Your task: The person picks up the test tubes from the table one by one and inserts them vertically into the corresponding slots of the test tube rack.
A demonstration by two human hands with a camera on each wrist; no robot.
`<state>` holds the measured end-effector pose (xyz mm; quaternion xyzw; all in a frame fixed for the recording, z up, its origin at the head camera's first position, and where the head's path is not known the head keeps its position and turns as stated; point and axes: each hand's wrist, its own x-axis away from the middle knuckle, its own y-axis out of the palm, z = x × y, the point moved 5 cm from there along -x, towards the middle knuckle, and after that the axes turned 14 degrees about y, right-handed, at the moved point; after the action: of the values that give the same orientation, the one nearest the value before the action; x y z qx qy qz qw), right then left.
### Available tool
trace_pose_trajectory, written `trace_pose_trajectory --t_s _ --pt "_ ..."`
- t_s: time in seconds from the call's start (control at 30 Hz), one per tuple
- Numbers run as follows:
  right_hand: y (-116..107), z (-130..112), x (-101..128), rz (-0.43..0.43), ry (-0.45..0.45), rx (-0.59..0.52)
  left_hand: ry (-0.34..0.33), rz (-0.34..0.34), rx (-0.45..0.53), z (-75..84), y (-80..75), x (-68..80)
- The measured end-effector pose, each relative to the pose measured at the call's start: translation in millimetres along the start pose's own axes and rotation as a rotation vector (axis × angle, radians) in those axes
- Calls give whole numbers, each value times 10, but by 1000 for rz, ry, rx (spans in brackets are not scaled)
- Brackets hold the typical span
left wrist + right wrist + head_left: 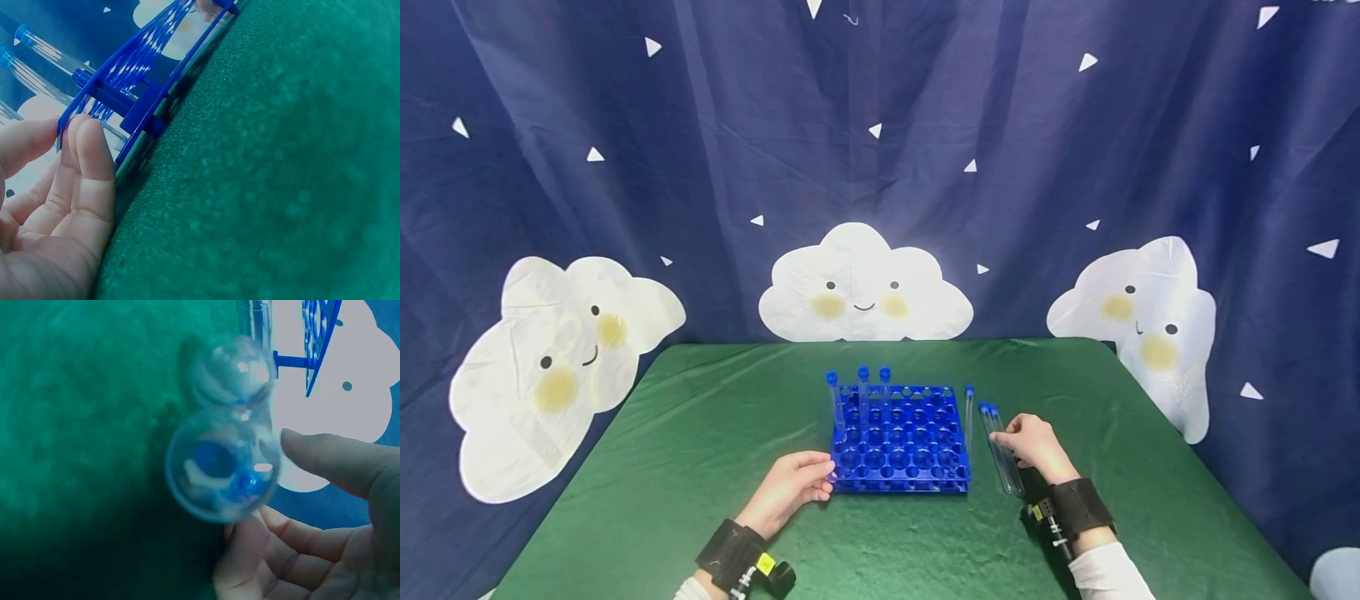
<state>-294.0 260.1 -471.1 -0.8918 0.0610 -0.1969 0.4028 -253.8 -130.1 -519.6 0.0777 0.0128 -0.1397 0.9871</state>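
A blue test tube rack (898,442) stands mid-table, with three clear blue-capped tubes (863,390) upright in its back left holes. My left hand (793,485) lies flat on the cloth. Its straight fingers (87,162) touch the rack's (134,94) near left corner. To the right of the rack lie two tubes (1003,454) side by side. My right hand (1033,442) is on them, with the thumb (331,459) and curled fingers (250,556) around the nearer tube (219,465). A third loose tube (968,415) lies against the rack's right side.
The table wears a green cloth (700,433) and ends in a rounded far edge. A dark blue curtain with white cloud faces (861,287) hangs close behind it. Black straps with cameras sit on both wrists.
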Motion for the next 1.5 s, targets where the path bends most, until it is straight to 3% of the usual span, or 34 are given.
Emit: trace_pose_trajectory --t_s 0.53,0.9,1.23,1.5 --pt "30 1 -16 -41 25 -7 8 3 -3 6 -10 12" --pt "-36 23 -13 -68 16 -118 4 13 5 -20 -31 17" --pt "-258 -175 155 -23 -130 -169 11 3 1 -7 19 3" --pt "-323 -575 393 80 -310 -174 9 13 0 -1 9 7"
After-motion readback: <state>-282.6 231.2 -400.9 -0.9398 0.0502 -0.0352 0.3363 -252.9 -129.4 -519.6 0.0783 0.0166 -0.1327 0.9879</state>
